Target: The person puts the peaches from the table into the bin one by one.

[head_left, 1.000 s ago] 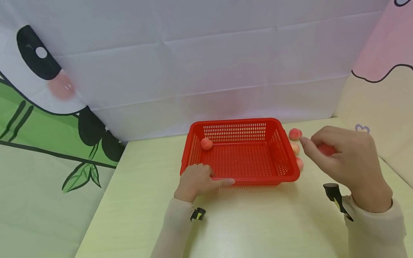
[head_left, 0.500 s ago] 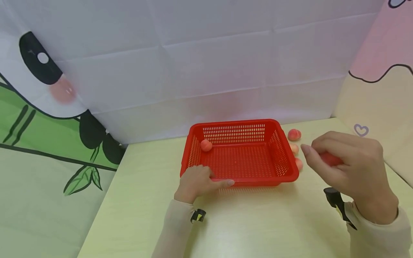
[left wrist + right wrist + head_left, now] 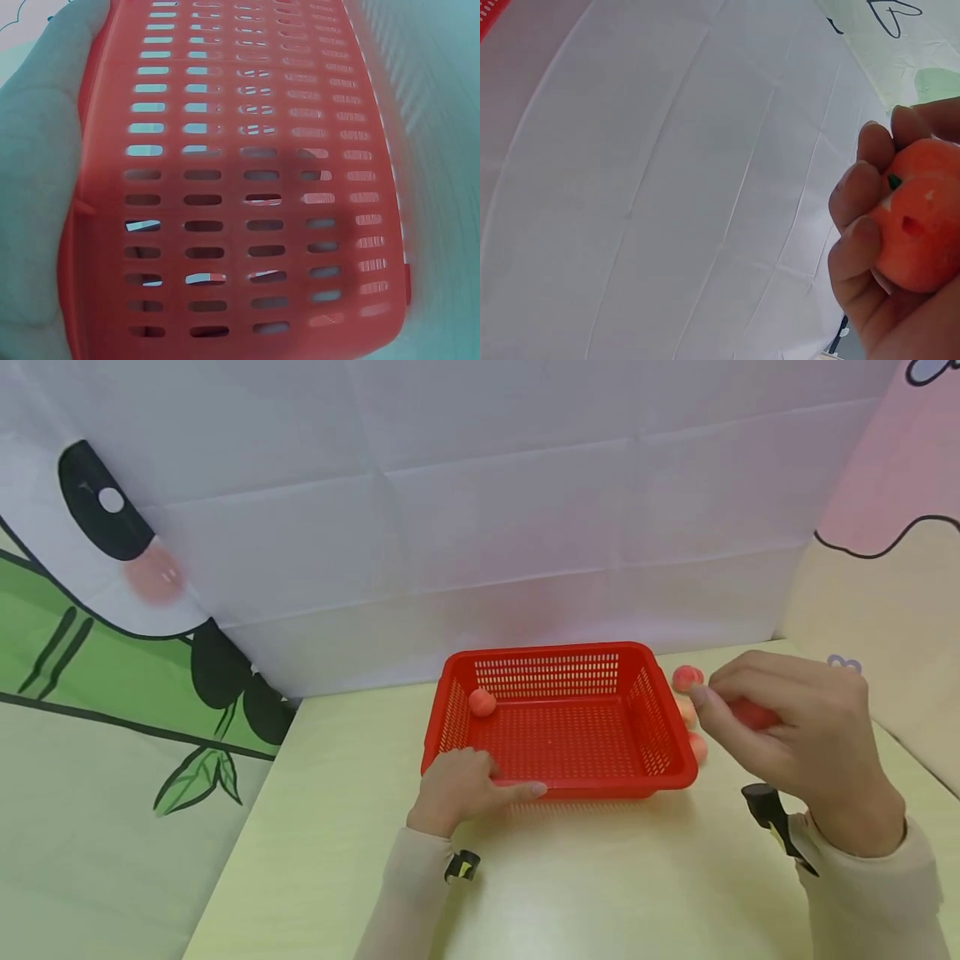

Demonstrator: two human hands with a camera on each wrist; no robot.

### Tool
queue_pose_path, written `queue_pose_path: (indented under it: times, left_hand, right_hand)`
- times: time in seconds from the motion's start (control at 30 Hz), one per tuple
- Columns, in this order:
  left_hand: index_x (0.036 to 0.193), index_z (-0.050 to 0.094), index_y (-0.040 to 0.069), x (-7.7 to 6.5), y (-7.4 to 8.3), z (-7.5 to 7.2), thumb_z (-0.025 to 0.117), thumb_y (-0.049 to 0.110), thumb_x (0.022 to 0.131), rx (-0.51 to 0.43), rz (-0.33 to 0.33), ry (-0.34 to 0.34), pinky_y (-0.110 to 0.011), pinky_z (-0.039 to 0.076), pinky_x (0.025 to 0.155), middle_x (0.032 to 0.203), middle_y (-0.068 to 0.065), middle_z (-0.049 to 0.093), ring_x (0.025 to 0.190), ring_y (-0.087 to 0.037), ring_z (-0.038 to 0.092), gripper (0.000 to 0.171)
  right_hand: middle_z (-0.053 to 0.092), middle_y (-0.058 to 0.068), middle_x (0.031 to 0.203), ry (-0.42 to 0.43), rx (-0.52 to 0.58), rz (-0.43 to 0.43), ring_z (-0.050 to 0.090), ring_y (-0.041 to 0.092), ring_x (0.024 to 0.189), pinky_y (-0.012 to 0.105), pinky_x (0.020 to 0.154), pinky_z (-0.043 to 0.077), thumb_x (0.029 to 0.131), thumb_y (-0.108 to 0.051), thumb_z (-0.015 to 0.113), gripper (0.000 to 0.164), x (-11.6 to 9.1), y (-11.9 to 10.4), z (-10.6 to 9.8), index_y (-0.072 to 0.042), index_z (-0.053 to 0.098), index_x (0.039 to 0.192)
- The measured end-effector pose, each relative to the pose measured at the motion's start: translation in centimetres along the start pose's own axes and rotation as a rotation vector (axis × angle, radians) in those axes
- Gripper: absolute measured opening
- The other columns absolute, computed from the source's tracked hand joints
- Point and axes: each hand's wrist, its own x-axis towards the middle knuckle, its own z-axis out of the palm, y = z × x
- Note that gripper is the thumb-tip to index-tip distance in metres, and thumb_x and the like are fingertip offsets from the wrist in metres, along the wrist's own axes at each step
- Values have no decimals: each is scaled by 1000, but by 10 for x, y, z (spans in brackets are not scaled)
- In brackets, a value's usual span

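Note:
A red plastic basket (image 3: 555,783) with slotted walls stands on the table. My left hand (image 3: 457,789) grips its near left corner, thumb lying along the front rim and fingers over the side. In the left wrist view the slotted basket wall (image 3: 225,165) fills the middle, the hand (image 3: 34,195) at its edge. My right hand (image 3: 802,727), raised to the right of the basket, holds an orange-red peach (image 3: 922,217) with a small green stem spot; curled fingers wrap round it. One small peach (image 3: 482,702) lies inside the basket, near its left wall.
Beside the basket's right wall lie a red peach (image 3: 687,678), a paler yellowish one (image 3: 686,712) and a pink one (image 3: 697,747), partly hidden by the rim. A printed cloth (image 3: 487,527) hangs behind the pale wooden table (image 3: 585,885).
My right hand, still holding the peach, dipped slightly to the right and then came back up and left. The left hand stays on the basket rim. The head view has shifted a little.

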Motion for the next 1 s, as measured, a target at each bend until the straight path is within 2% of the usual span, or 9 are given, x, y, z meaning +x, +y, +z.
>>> queue_pose_path:
  times: [0.13,0.3,0.43,0.57,0.67,0.83,1.0]
  left_hand:
    - [58,30,22,0,-1,0,60,93,79,8,8,2,-30,17,51,56,9,17,56,-9,19,80]
    - [58,31,22,0,-1,-1,59,94,79,17,3,6,-30,18,51,55,9,18,56,-9,20,80]
    - [58,32,21,-1,-1,0,59,94,79,11,4,9,-30,18,51,54,9,19,55,-9,20,81]
    - [58,32,21,-1,0,1,60,93,79,12,9,15,-30,19,50,54,9,19,55,-9,20,80]
    - [58,35,20,-1,1,1,60,92,80,20,14,19,-29,21,50,53,8,21,53,-8,22,80]
    - [58,37,20,-1,1,1,60,91,81,36,14,20,-29,24,50,52,8,24,52,-9,25,79]
    - [58,37,19,-1,1,0,60,91,81,35,8,22,-29,23,50,52,8,23,52,-9,24,79]
  right_hand:
    - [58,0,57,-37,-25,-13,46,10,49,16,50,38,106,-44,62,59,7,8,9,-9,65,59]
    - [60,-1,60,-141,-51,-40,48,11,52,23,49,40,106,-40,57,53,13,28,27,-10,67,63]
    - [58,-2,59,-215,-60,-60,46,9,52,24,47,37,102,-32,57,45,16,44,42,-11,66,63]
    - [56,-2,58,-273,-127,-108,42,7,49,26,44,34,97,-22,58,38,18,53,50,-12,63,61]
    - [55,-3,57,-271,-153,-141,41,7,48,26,43,32,93,-16,61,34,20,55,57,-13,61,59]
    - [56,-2,58,-273,-106,-153,43,8,49,26,43,33,90,-11,65,29,25,60,70,-12,63,61]
    - [61,4,62,-339,-25,-76,48,11,52,28,47,38,93,-11,66,28,29,68,85,-6,68,66]
